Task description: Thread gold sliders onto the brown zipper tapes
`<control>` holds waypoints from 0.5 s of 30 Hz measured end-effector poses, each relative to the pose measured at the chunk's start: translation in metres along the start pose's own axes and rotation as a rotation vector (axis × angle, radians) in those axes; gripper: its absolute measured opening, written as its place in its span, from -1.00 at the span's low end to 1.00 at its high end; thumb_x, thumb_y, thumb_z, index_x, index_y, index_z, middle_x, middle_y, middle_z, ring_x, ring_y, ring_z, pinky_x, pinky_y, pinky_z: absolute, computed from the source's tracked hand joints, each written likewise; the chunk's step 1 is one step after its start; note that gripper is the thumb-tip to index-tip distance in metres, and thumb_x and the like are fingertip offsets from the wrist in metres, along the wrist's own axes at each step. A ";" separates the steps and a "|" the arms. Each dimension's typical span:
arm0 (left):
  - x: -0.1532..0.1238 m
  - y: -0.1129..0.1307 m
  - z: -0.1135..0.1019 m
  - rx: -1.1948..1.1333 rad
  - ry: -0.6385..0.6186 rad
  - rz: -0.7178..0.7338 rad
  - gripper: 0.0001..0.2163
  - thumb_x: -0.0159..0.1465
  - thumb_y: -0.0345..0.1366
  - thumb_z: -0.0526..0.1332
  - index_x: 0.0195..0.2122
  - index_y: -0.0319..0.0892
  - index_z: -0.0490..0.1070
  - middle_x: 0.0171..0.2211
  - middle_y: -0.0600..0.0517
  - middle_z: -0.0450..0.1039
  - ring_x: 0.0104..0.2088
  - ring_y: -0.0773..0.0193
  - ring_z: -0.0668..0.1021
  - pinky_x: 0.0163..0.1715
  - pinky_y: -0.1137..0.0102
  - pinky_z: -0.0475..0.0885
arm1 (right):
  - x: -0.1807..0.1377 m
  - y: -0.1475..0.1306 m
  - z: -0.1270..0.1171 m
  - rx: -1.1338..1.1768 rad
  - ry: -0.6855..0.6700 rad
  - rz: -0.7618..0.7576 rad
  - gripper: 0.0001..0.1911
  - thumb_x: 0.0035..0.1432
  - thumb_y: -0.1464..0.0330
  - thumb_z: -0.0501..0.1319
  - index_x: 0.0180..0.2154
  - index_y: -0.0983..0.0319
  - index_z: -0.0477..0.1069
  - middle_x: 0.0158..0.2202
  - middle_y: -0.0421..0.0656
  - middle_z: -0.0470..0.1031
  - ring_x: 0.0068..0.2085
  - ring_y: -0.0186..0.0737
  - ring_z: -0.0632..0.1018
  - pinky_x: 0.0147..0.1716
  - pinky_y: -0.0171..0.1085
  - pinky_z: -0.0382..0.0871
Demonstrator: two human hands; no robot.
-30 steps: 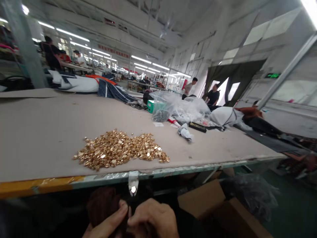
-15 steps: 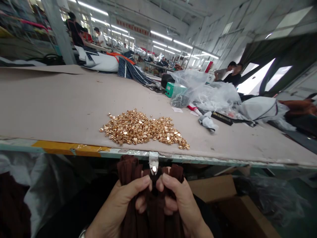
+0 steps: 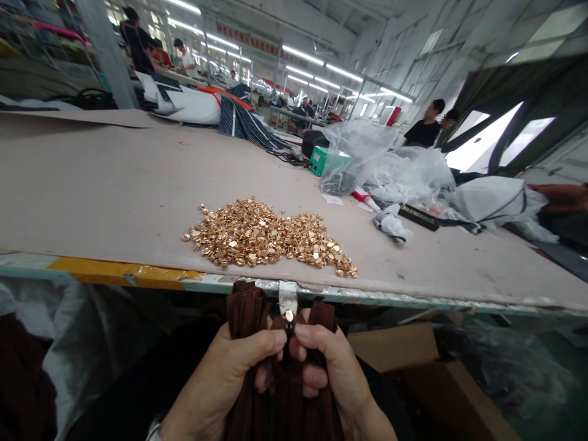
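My left hand (image 3: pixel 225 364) pinches dark brown zipper tapes (image 3: pixel 246 309) between thumb and fingers, with a folded bundle of them standing up behind the thumb. Opposite it, my right hand (image 3: pixel 344 364) grips more of the same brown tape (image 3: pixel 322 315). Both thumb tips come close together just below a metal holder (image 3: pixel 288 294) fixed to the table edge. At the holder's tip sits a small shiny gold zipper slider (image 3: pixel 289 315), with tape ends right at it. Whether the tape has entered the slider cannot be made out. Long tapes hang down between my wrists.
A heap of gold sliders (image 3: pixel 257 236) lies on the table (image 3: pixel 114 196) just beyond the edge. Farther right are a green box (image 3: pixel 318 160), clear plastic bags (image 3: pixel 399 177), a crumpled cloth (image 3: pixel 390 223) and a black tray (image 3: pixel 418 217). Below right stands an open cardboard box (image 3: pixel 399 349).
My thumbs have come closer together and nearer the slider on the holder, still pinching the tapes. The view has shifted slightly.
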State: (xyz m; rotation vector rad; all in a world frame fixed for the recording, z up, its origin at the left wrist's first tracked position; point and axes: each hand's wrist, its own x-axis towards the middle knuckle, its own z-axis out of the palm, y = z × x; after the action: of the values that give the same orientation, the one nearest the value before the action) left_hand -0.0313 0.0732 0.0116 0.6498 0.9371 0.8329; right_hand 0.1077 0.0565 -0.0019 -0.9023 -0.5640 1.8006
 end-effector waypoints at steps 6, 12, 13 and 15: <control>0.004 0.000 0.001 -0.008 0.025 -0.005 -0.82 0.00 -0.26 0.32 -0.63 -0.26 0.48 -0.75 0.11 0.26 -0.70 0.48 0.23 -0.69 0.55 0.16 | 0.004 0.002 0.000 0.017 -0.023 -0.016 -0.76 0.03 0.31 0.23 -0.58 0.31 0.33 -0.72 -0.30 0.26 -0.77 -0.58 0.04 -0.81 -0.51 0.03; 0.005 0.004 0.006 -0.099 0.012 -0.036 -0.82 -0.09 -0.26 0.38 -0.64 -0.27 0.48 -0.74 0.11 0.29 -0.72 0.48 0.27 -0.71 0.55 0.23 | 0.005 0.001 0.004 0.001 0.004 -0.030 -0.76 0.01 0.31 0.24 -0.60 0.31 0.34 -0.75 -0.33 0.21 -0.78 -0.58 0.04 -0.83 -0.52 0.01; 0.005 0.004 0.007 -0.114 0.005 -0.042 -0.82 -0.09 -0.26 0.39 -0.64 -0.27 0.48 -0.73 0.11 0.30 -0.72 0.47 0.29 -0.70 0.53 0.25 | 0.005 0.000 0.005 -0.004 0.007 -0.030 -0.75 0.00 0.31 0.24 -0.60 0.32 0.34 -0.75 -0.33 0.21 -0.78 -0.58 0.04 -0.83 -0.52 0.01; 0.005 0.003 0.008 -0.130 -0.014 -0.060 -0.81 -0.08 -0.24 0.39 -0.64 -0.26 0.46 -0.74 0.10 0.31 -0.71 0.38 0.37 -0.68 0.47 0.32 | 0.005 0.000 0.006 -0.022 0.022 -0.027 -0.75 0.00 0.31 0.25 -0.60 0.31 0.34 -0.73 -0.31 0.24 -0.77 -0.58 0.05 -0.82 -0.52 0.01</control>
State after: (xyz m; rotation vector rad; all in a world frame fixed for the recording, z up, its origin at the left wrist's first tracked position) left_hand -0.0239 0.0784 0.0154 0.5124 0.8776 0.8275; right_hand 0.1020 0.0615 0.0004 -0.9245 -0.5807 1.7612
